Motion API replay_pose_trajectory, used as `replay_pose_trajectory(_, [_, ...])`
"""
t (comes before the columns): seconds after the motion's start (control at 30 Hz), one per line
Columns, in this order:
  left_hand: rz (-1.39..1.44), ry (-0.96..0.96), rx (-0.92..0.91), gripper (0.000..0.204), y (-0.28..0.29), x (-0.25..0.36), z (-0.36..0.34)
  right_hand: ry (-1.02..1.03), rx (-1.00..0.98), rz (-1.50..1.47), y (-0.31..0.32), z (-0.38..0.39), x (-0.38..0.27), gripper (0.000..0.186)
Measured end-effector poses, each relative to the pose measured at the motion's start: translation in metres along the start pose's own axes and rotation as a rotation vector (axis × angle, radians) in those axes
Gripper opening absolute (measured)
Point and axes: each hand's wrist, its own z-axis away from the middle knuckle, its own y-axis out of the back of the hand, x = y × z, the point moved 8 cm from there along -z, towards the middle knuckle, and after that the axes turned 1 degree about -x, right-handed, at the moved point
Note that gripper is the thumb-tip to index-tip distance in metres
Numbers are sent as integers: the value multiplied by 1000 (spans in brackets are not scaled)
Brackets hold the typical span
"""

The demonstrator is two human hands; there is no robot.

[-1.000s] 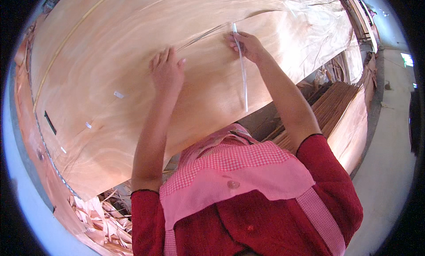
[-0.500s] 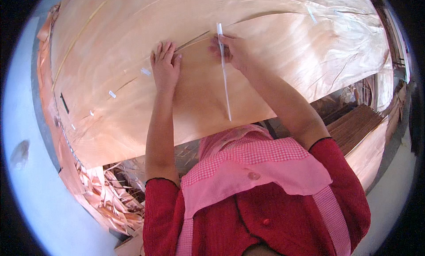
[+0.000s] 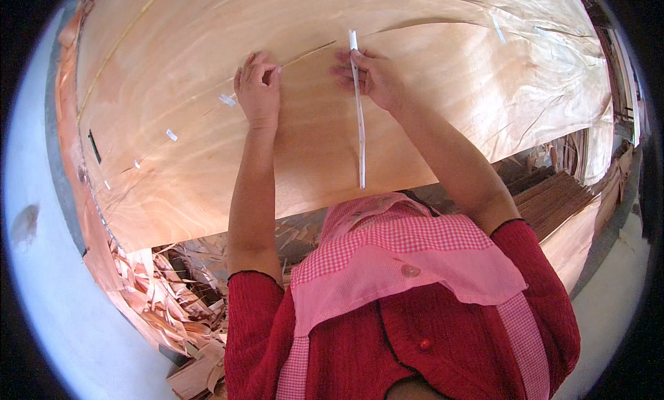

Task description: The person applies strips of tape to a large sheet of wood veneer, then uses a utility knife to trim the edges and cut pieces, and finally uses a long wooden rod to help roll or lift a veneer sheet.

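Observation:
A large sheet of thin wood veneer (image 3: 311, 130) lies in front of me. A thin split (image 3: 308, 54) runs across it between my hands. My left hand (image 3: 259, 96) is at the left end of this split, fingers curled and thumb tip against the index finger. Whether anything is in that pinch I cannot make out. My right hand (image 3: 377, 75) is to the right of the split, pinching a long narrow strip of white tape (image 3: 360, 130) between thumb and fingers. The strip hangs down toward the sheet's near edge, and its upper end sticks up past my thumb.
Short white tape pieces (image 3: 171, 134) dot the sheet's left part. Another long crack (image 3: 429, 21) crosses the far right. Veneer scraps (image 3: 162, 282) are heaped below at the left. A stack of brown veneer (image 3: 557, 199) sits below the right edge, beside a pale wall (image 3: 48, 262).
My left hand has gone from spread flat to curled, thumb meeting finger. The dark gap between my hands has narrowed to a thin line. My right hand has shifted slightly right with the tape.

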Motion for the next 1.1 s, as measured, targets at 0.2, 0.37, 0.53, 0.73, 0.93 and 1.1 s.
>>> replay_pose_trajectory(0.2, [-3, 30, 64, 11, -2, -3, -2, 5, 33, -9, -3, 2, -1, 25])
replay_pose_trajectory(0.37, [9, 66, 95, 13, 3, -5, 0, 45, 34, 666, -47, 2, 0, 21])
replay_pose_trajectory(0.53, [104, 90, 157, 17, 7, -1, -2, 90, -47, 779, -73, -46, 25, 25])
replay_pose_trajectory(0.73, [15, -26, 130, 18, -1, -7, 0, 18, 84, 891, -68, -55, 25, 23])
replay_pose_trajectory(0.93, [-163, -73, -7, 26, -5, 10, 4, 7, 46, 797, -73, -48, 22, 22])
replay_pose_trajectory(1.1, [-481, -355, -224, 37, -13, 40, 14, -20, -22, 716, -75, -39, 25, 23])
